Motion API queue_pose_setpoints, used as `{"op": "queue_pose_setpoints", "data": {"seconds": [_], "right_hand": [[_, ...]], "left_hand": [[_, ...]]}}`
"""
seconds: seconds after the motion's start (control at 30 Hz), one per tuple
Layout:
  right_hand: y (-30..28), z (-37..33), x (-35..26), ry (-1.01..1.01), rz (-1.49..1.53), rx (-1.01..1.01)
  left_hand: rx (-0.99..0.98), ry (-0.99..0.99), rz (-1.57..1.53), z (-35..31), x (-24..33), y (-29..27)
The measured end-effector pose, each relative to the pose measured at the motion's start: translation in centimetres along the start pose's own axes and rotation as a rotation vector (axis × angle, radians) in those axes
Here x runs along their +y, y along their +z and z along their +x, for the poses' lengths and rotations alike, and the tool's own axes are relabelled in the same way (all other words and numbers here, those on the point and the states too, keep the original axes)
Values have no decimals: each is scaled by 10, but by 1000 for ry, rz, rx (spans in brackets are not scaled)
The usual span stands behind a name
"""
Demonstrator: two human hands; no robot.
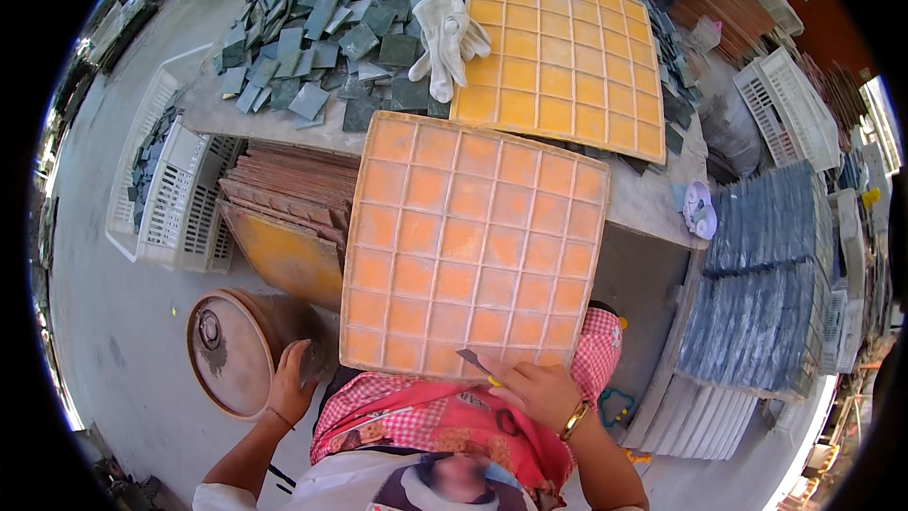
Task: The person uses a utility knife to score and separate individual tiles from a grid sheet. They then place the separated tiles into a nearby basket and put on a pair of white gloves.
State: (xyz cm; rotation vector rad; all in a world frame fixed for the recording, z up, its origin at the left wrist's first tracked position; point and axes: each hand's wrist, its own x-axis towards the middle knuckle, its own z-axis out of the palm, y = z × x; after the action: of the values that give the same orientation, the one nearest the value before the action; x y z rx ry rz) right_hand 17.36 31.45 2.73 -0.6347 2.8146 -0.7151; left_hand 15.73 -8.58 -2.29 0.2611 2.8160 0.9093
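An orange gridded tray [465, 232] leans with its far end on the worktable's edge and its near end at my lap. My right hand [541, 394] is closed around a small scraper [471, 360] with a dark blade and a yellow handle. The blade lies over the tray's near edge; I cannot tell whether it touches. My left hand [291, 385], empty with its fingers apart, is beside a brown round drum [236, 360], left of the tray. Beyond the orange tray, a yellow gridded tray [567, 57] lies on the table, with white work gloves [445, 41] by its left edge.
Loose grey-green tiles [359, 38] are heaped across the worktable [255, 118]. Reddish-brown panels [284, 199] are stacked beneath it. White plastic crates [180, 199] stand at left, another crate [785, 104] at right. Stacked bluish tiles [761, 274] rise at right, near a small lilac object [700, 210].
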Motion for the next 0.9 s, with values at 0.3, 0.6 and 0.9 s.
{"op": "queue_pose_setpoints", "data": {"seconds": [0.3, 0.6, 0.9], "right_hand": [[10, 10, 5, -135, -135, -249], [-22, -15, 11, 192, 363, 219], [-13, -49, 7, 298, 342, 476]], "left_hand": [[-42, -86, -827, 92, 53, 31], [39, 720, -80, 88, 126, 28], [-404, 1058, 173, 87, 151, 61]]}}
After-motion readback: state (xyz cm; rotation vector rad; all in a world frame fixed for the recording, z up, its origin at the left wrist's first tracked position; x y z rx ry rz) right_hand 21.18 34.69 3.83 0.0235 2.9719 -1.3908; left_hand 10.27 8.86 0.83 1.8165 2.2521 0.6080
